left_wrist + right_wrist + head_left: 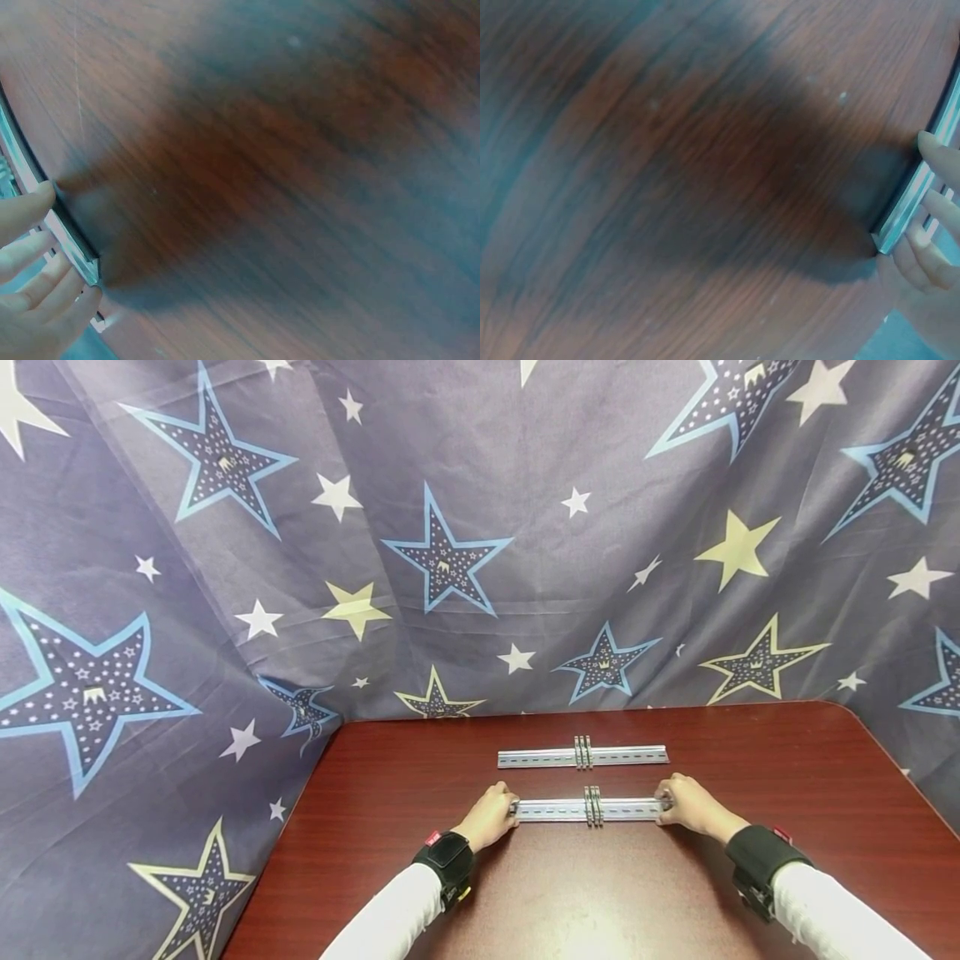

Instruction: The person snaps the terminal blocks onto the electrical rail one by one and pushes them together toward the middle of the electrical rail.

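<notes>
Two slotted metal DIN rails lie roughly parallel on the table. My left hand (491, 814) grips the left end of the nearer DIN rail (551, 811), thumb on its near edge. At the opposite end of that rail, my right hand (686, 806) holds on in the same way. Near the rail's middle sits a group of several thin terminal blocks (593, 807). Both wrist views show the rail's end (79, 244) between thumb and fingers, with part of it hidden by them.
Behind the held rail lies the farther DIN rail (536, 758), with its own thin blocks (582, 752) near the middle. The reddish-brown table (405, 768) ends at a star-patterned cloth (480, 643) hanging at the back and sides.
</notes>
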Demonstrator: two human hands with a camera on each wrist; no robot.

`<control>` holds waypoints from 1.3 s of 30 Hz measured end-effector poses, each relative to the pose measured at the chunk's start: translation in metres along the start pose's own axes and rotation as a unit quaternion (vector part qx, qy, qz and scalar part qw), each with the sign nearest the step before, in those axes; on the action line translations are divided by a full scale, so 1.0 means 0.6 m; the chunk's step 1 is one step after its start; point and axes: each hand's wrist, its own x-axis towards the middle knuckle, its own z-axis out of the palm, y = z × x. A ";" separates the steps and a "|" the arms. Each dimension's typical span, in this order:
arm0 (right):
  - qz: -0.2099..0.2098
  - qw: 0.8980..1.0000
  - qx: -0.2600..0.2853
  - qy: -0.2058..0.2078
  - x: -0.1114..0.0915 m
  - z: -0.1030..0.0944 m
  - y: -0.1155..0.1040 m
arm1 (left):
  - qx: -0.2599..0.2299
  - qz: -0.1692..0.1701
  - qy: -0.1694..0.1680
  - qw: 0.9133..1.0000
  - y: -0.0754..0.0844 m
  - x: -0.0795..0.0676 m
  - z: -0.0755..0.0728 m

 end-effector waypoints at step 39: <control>0.051 0.998 0.022 -0.013 0.046 0.000 0.011 | -0.040 0.019 0.031 0.999 -0.054 0.045 0.028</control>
